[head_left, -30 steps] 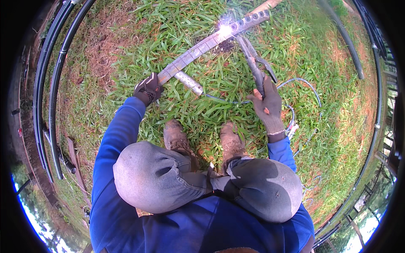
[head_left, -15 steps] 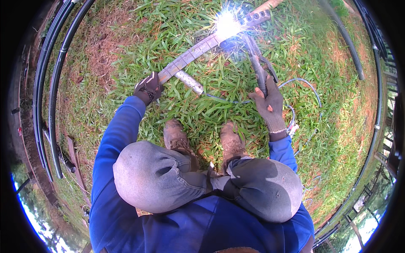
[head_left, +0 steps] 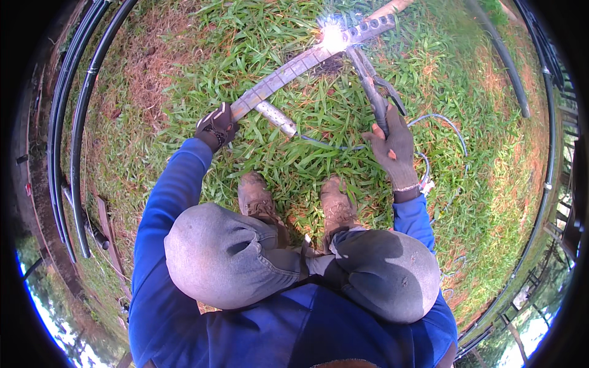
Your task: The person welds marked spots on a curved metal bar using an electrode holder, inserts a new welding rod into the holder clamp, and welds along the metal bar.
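Observation:
My gloved left hand (head_left: 216,127) is closed round the near end of a long, flat metal bar (head_left: 279,78) with lines across it. The bar slants away to the far right, and a row of round holes runs along its far part. In my gloved right hand (head_left: 394,147) is a welding electrode holder (head_left: 372,92), its tip up against the bar. A bright white-blue welding arc (head_left: 334,38) burns there with sparks, and its glare hides the contact spot. Beneath the bar's near part lies a perforated metal tube (head_left: 277,119) on the grass.
A blue-grey cable (head_left: 451,124) loops over the grass to the right of my right hand. Long black pipes (head_left: 83,116) stand along the left side, and another dark pipe (head_left: 500,55) lies at the far right. My boots (head_left: 257,199) are planted between the hands and my knees.
The arc's glare has shrunk and sits slightly lower. My right hand has tipped the electrode holder a little up and left. My left hand and the bar stay nearly still.

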